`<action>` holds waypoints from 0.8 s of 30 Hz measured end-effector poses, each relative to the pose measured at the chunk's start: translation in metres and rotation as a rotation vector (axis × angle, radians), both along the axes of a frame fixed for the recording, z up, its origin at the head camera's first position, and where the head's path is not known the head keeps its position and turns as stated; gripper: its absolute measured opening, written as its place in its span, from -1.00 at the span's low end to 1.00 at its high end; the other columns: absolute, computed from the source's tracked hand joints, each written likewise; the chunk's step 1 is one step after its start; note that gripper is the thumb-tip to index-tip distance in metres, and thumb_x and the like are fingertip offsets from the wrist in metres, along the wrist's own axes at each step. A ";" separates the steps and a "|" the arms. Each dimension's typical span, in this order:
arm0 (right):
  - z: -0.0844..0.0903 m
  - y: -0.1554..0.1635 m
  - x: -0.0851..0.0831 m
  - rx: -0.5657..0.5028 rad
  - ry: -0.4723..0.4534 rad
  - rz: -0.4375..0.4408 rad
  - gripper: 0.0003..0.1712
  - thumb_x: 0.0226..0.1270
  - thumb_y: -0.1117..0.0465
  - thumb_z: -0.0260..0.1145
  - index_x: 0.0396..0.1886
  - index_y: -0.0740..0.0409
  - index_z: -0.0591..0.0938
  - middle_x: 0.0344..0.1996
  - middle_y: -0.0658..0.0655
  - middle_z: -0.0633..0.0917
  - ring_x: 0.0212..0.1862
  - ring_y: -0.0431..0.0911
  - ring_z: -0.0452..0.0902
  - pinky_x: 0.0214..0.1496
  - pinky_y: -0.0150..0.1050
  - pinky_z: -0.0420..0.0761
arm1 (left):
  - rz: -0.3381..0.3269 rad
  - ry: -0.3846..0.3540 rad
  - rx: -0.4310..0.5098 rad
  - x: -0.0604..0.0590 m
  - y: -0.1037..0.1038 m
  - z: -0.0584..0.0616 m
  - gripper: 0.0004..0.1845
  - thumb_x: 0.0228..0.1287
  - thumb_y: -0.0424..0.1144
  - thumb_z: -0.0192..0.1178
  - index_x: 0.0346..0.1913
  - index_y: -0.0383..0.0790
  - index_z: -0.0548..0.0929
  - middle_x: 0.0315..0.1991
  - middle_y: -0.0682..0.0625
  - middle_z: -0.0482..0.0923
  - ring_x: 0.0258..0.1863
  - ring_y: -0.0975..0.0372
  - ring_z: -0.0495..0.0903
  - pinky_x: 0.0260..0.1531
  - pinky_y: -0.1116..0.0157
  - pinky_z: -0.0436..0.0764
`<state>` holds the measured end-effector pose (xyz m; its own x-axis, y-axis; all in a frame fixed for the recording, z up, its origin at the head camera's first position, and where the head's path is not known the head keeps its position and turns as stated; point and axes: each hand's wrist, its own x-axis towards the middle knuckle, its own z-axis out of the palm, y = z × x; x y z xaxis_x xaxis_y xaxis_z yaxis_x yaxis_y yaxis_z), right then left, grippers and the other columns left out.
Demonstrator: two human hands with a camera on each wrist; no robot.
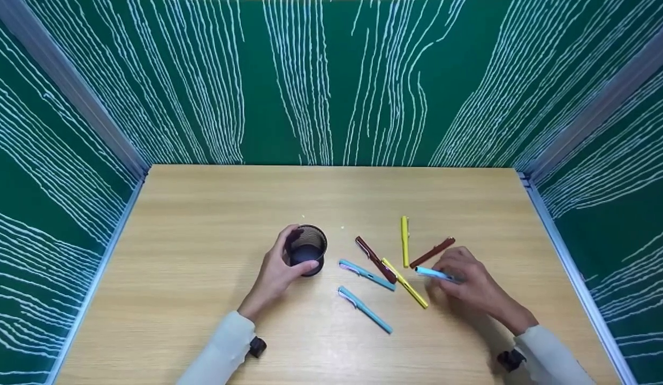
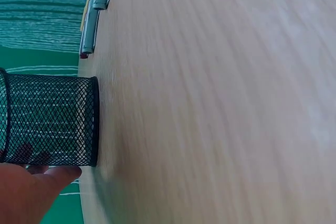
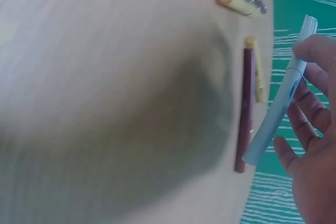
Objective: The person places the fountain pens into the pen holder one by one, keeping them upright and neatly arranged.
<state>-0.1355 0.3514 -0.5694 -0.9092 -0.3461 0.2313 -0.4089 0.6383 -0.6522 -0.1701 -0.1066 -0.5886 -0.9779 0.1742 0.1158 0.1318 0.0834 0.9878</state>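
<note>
Head view: nearer the tabletop's [image 1: 203, 240] right edge, the right hand [image 1: 473, 278] pinches a light-blue pen [image 1: 434, 273], its long axis pointing left toward the mesh cup [image 1: 311, 236] gripped by the left hand [image 1: 275, 274]

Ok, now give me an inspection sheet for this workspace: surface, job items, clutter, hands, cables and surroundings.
Surface: light wood-grain table.
Job items: black mesh cup, upright, no pens seen inside; two yellow pens, two dark red pens and two light-blue pens loose on the table; a third light-blue pen in hand.
Clutter: a few tiny pale specks near the cup; too small to identify.
Left hand: grips the cup.
Right hand: holds the third light-blue pen.
Cables: nothing seen.
Surroundings: green walls with wavy white lines, grey-blue corner posts.
</note>
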 end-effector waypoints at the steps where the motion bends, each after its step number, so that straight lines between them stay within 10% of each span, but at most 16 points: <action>1: 0.003 -0.002 -0.001 -0.019 -0.007 0.003 -0.61 0.24 0.42 0.68 -0.15 -0.21 0.84 -0.10 -0.12 0.77 0.13 -0.14 0.45 0.19 -0.50 0.43 | -0.001 -0.003 0.010 0.000 0.000 0.000 -0.01 0.14 -0.30 0.70 0.61 -0.02 0.41 0.46 -0.13 0.57 0.47 -0.08 0.51 0.55 -0.12 0.39; 13: 0.042 -0.027 -0.019 -0.151 -0.023 0.061 -0.57 0.28 0.51 0.60 -0.12 -0.17 0.86 -0.03 -0.02 0.75 0.16 -0.10 0.51 0.24 -0.41 0.46 | -0.032 -0.003 0.056 0.000 -0.004 -0.002 0.05 0.23 -0.34 0.65 0.70 -0.24 0.27 0.58 -0.19 0.44 0.59 -0.06 0.39 0.62 -0.10 0.26; 24: 0.062 -0.053 -0.029 -0.180 -0.063 0.077 -0.72 0.35 0.38 0.62 -0.13 -0.11 0.85 0.08 -0.01 0.72 0.19 -0.14 0.51 -0.10 -0.26 0.76 | -0.011 -0.008 0.017 0.003 0.000 0.004 0.00 0.25 -0.30 0.64 0.69 -0.20 0.32 0.56 -0.20 0.47 0.55 -0.13 0.43 0.59 -0.13 0.33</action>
<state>-0.1642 0.2982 -0.5074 -0.8963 -0.3734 0.2391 -0.4067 0.4772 -0.7790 -0.1670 -0.1067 -0.5849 -0.9767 0.1834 0.1114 0.1251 0.0649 0.9900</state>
